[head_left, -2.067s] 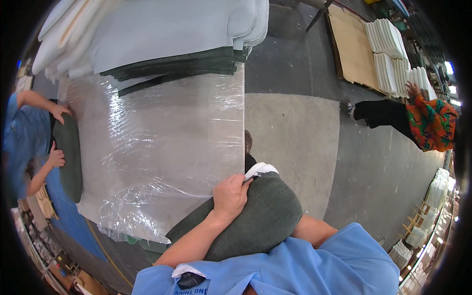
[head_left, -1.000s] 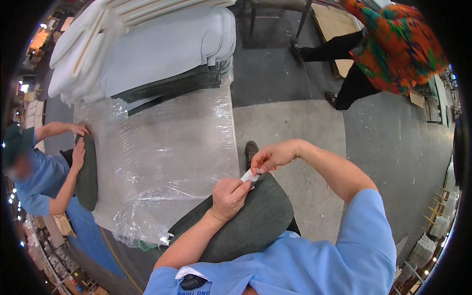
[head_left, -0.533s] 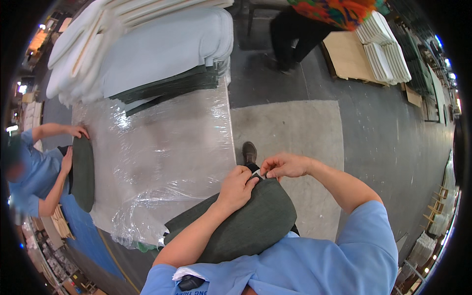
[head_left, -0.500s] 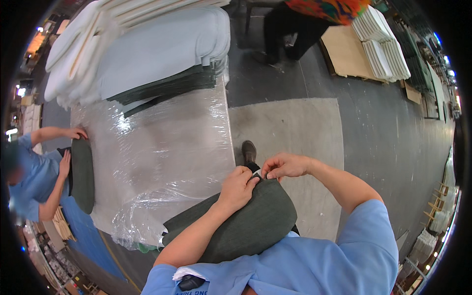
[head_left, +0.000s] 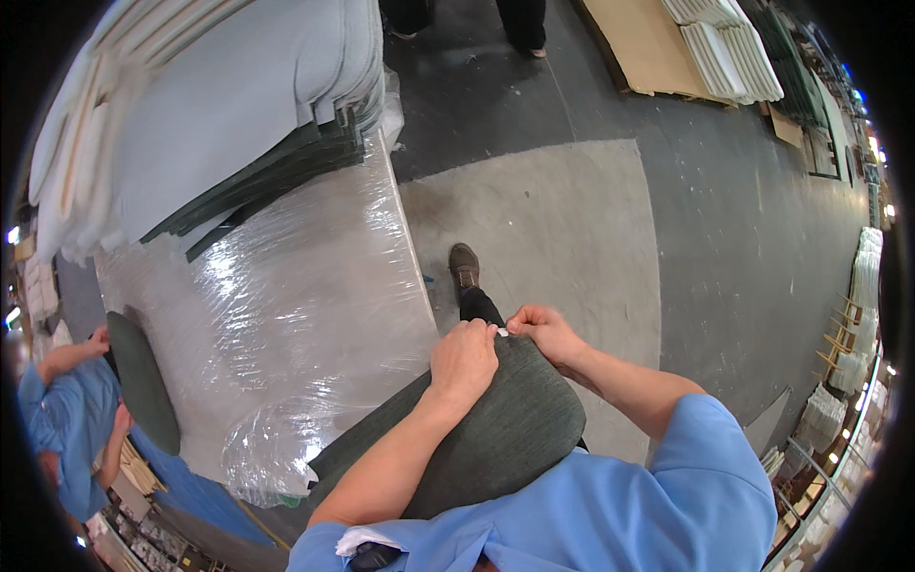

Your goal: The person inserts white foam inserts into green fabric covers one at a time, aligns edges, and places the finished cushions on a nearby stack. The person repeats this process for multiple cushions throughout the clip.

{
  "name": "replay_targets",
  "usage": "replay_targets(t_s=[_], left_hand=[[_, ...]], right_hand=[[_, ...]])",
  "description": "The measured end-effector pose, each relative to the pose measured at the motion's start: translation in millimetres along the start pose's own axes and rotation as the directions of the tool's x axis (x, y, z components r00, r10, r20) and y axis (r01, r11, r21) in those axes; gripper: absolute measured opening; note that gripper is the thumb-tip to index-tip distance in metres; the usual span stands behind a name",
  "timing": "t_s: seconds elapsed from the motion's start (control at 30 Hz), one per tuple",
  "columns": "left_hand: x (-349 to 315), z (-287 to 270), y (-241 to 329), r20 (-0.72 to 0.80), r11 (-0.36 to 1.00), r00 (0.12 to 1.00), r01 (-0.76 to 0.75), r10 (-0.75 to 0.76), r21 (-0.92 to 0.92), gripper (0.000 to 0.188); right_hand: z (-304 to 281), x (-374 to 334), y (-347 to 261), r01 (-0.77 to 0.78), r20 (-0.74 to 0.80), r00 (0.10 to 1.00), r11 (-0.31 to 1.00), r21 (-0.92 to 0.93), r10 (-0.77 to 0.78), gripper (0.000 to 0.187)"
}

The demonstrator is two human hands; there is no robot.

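Across my lap lies a dark green fabric-covered cushion [head_left: 510, 419] with a rounded end, its left part resting over the corner of the plastic-wrapped table. My left hand [head_left: 463, 360] is closed on its far edge, the thumb hidden below the knuckles. Close beside it, my right hand [head_left: 543, 334] pinches at the same edge with thumb and fingertips. A small white piece [head_left: 502, 332], perhaps a strip or tag, pokes out between the two hands. Too little of it shows to tell its kind.
The plastic-wrapped table [head_left: 315, 286] bears a stack of grey-white and dark green pads [head_left: 219, 114]. At the left a co-worker [head_left: 71, 410] holds another green cushion [head_left: 143, 381]. Another person's legs [head_left: 522, 24] stand beyond. A pallet [head_left: 653, 48] with white pads is at far right.
My head view has shifted, so the table and stack sit further left. My right hand has turned and come closer to the left at the cushion's edge. The far person has moved.
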State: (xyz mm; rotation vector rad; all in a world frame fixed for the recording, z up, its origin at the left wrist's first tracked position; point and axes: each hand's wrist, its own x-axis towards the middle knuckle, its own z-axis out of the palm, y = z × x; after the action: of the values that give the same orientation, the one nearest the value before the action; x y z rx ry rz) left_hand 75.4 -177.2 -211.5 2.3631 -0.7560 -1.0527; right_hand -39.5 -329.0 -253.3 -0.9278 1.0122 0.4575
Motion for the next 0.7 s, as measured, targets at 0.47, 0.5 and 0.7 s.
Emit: replay_targets(t_s=[0.47, 0.5, 0.7], left_hand=[[-9, -13, 4, -0.085, 0.974, 0.979, -0.169, 0.183, 0.150, 0.027], [-10, -15, 2, -0.115, 0.953, 0.964, -0.212, 0.241, 0.218, 0.027], [1, -19, -3, -0.127, 0.905, 0.938, -0.267, 0.323, 0.331, 0.027]], right_hand=[[2, 4, 24, -0.307, 0.376, 0.922, 0.764, 0.568, 0.090, 0.014], [-3, 6, 25, -0.296, 0.399, 0.915, 0.775, 0.558, 0.062, 0.014], [2, 26, 18, -0.302, 0.270, 0.942, 0.856, 0.419, 0.200, 0.012]])
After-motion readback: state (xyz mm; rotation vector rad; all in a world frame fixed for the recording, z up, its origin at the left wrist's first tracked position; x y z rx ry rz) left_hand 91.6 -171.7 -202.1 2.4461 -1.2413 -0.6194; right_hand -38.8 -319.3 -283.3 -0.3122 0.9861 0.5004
